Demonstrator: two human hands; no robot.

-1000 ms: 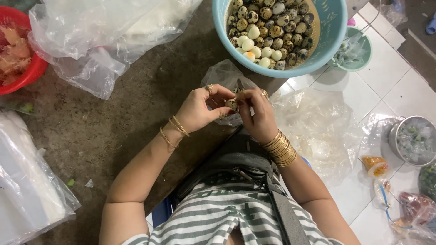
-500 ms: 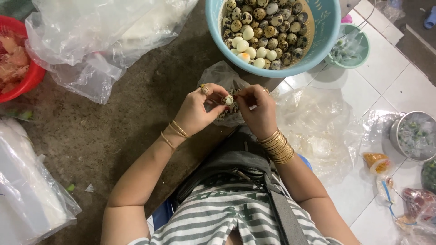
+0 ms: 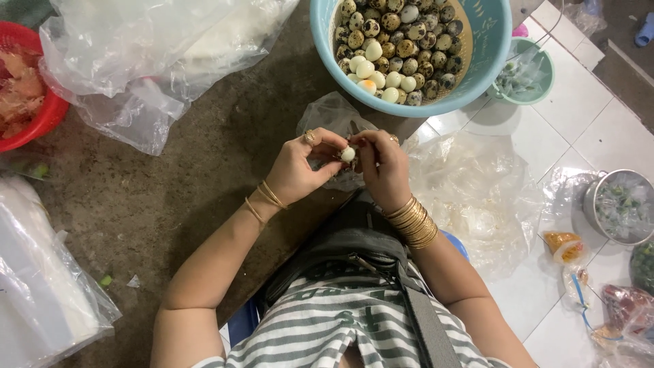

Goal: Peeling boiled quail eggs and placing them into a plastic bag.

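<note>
On a rough concrete floor [image 3: 170,204] beside white tiles, we peel a quail egg [image 3: 348,154] above a plastic bag [image 3: 334,119], below the blue basket [image 3: 490,61] of eggs. Left hand [image 3: 300,167] and right hand [image 3: 381,167] meet, fingertips pinching the egg, wrists bent inward. Next, careful shell-picking seems needed.

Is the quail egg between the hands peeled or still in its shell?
Mostly peeled: the quail egg shows bare white between left hand and right hand; its hidden side cannot tell.
</note>
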